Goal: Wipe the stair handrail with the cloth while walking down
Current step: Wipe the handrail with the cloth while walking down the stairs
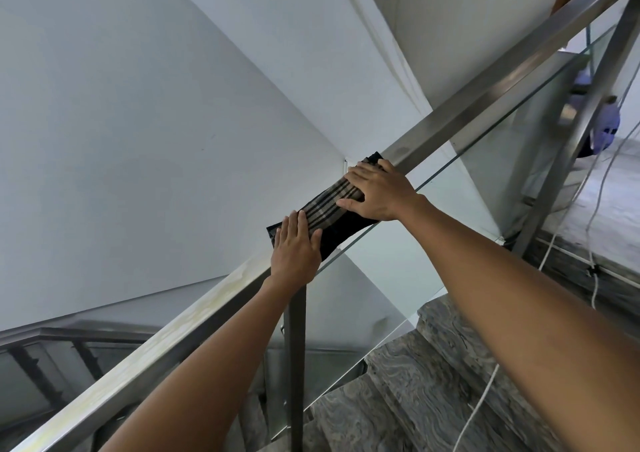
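Note:
A square steel handrail point(460, 119) runs diagonally from the lower left to the upper right. A dark cloth point(329, 209) with tan and grey stripes is draped over the top of the rail near the middle. My left hand point(294, 247) lies flat on the cloth's lower end, fingers together. My right hand point(377, 188) presses flat on its upper end, fingers spread and curling slightly over the rail's far edge. Both hands pin the cloth to the rail.
Glass panels point(485, 174) hang under the rail, held by steel posts point(298, 365). Grey marbled stair treads point(433, 375) lie at the lower right, with white cords point(481, 403) trailing over them. White walls point(138, 139) rise to the left. Another railing point(69, 337) runs below.

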